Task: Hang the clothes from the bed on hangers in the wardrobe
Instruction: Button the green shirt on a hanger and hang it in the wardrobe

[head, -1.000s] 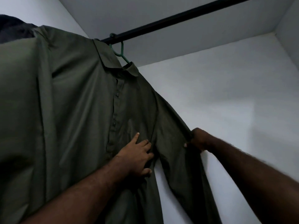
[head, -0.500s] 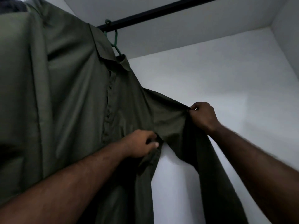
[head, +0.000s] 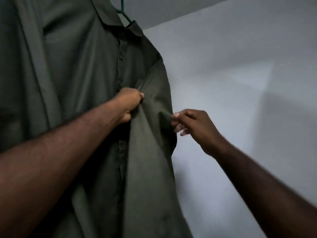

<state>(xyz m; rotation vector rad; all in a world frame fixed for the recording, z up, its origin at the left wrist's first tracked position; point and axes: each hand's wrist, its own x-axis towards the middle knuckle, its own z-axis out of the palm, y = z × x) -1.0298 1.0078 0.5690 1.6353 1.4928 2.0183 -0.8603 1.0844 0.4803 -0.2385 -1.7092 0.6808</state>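
Olive shirt (head: 77, 83) on green hanger (head: 122, 12), front in clenched left hand (head: 129, 104), sleeve in pinch of right hand (head: 193, 127)

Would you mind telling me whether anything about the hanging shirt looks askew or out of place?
The shirt hangs on the hanger, but its sleeve is bunched and creased beside the chest, where the left hand grips a fold and the right hand pinches the sleeve edge. Nothing looks torn.
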